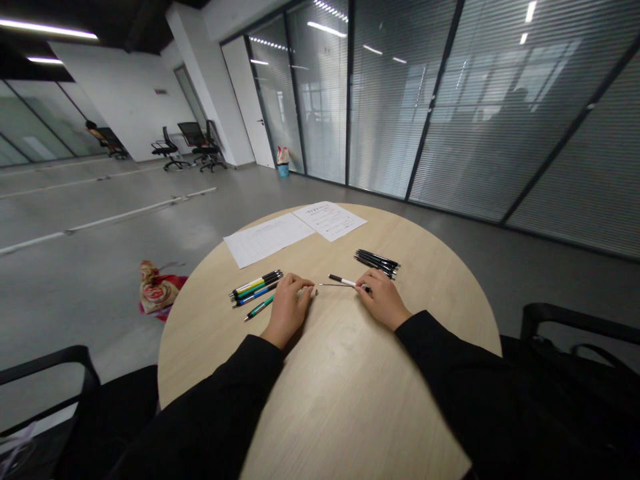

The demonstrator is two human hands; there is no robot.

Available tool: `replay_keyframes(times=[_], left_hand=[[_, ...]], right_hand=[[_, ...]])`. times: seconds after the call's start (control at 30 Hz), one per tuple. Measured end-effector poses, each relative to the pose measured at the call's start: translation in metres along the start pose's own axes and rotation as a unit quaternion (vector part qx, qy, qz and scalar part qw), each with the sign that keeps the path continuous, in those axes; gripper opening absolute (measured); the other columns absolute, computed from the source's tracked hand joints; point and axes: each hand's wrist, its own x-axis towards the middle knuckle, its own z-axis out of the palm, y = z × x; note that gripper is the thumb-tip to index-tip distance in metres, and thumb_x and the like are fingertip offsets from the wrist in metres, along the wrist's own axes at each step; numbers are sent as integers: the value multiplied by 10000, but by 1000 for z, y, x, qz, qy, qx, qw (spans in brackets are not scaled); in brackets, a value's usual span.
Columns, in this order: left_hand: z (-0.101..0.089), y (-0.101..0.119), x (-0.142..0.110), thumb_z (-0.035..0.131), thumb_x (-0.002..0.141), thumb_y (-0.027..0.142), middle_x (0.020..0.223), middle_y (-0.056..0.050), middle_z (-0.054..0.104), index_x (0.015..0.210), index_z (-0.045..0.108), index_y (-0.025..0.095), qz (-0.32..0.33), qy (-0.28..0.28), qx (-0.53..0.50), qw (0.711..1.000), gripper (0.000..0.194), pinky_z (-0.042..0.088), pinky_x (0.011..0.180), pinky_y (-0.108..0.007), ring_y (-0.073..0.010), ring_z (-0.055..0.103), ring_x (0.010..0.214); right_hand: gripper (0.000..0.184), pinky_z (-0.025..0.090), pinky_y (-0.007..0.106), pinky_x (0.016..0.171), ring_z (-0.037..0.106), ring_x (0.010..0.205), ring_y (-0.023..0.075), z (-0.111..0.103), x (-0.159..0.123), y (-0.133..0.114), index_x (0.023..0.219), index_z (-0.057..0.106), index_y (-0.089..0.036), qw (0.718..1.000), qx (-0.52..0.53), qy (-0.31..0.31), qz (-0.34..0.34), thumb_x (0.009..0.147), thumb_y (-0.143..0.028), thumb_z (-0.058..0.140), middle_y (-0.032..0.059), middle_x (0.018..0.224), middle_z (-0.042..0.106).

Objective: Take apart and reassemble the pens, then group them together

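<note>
Nearest, on a round pale-wood table [350, 413], the left hand [287, 308] curls closed on a small pale piece [314, 291]. The right hand [383, 300] pinches a white pen barrel [343, 281], its thin metal refill [325, 285] pointing left. Slim multicoloured pens [255, 292] and glossy black pens [377, 263] lie beside them; printed white sheets [295, 230] lie beyond.

Smooth wood-grain tabletop [345, 400] — matt paper sheets [267, 240], glossy plastic pens [377, 263], matt cloth sleeves [450, 360]
</note>
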Motion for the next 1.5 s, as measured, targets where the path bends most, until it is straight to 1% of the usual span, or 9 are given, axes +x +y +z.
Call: replay_keyframes(times=[0.2,0.43,0.5,0.63,0.77,0.93,1.1,1.27,1.5], left_hand=[[2,-3,-1,524,940,284,917,-72,669,949,707,176,-31,-34,-3,999,214,483,801,-354,-213,614,833],[3,-4,-2,478,940,253,909,-73,699,1095,649,185,-63,-41,11,997,240,485,794,-362,-235,640,837],[2,-3,-2,462,934,228,922,-74,707,1083,638,192,-63,-40,11,997,234,486,802,-362,-241,649,860],[2,-2,-1,455,889,161,927,-74,713,962,642,192,-47,-47,15,998,203,482,811,-348,-240,652,883],[2,-2,-1,461,890,177,906,-72,717,918,658,189,-54,-53,18,997,200,482,801,-340,-233,651,864],[2,-2,-1,482,902,218,890,-72,721,930,674,184,-73,-58,18,996,197,486,775,-337,-225,652,833],[5,-4,-1,517,899,250,873,-70,714,959,675,176,-73,-59,21,995,184,496,747,-341,-216,646,785],[7,-7,-1,547,872,233,887,-75,708,1025,663,164,-67,-54,25,996,205,516,771,-351,-219,650,814],[9,-10,-2,563,847,198,910,-86,697,1079,655,146,-60,-58,23,996,255,526,812,-373,-233,651,854]], right_hand=[[94,453,376,871,557,924,240,2,-1,3,823,669,-193,999,-32,0,17,897,-155,626,73,911,631],[105,450,378,859,547,917,238,3,-2,4,804,664,-194,999,-46,-8,13,900,-177,623,74,911,620],[103,449,379,855,543,915,238,3,-2,3,799,662,-193,999,-48,-8,10,894,-173,630,73,911,617],[93,448,378,859,533,924,238,3,-2,2,798,662,-196,999,-51,-9,4,882,-161,640,72,915,612],[93,444,373,857,528,923,233,3,-2,2,795,667,-193,998,-55,-16,3,879,-161,644,70,919,609],[95,438,380,859,518,925,234,1,-2,-2,795,675,-186,997,-66,-29,7,883,-166,643,73,922,612],[92,440,385,866,514,924,234,0,-1,-4,796,680,-186,997,-64,-40,-2,879,-164,649,75,918,607],[93,442,383,869,513,932,234,0,-1,-4,795,682,-188,997,-58,-42,-14,875,-153,648,74,914,601],[86,440,380,857,512,925,231,1,-1,-3,799,687,-179,997,-65,-47,-5,871,-153,650,76,921,607]])
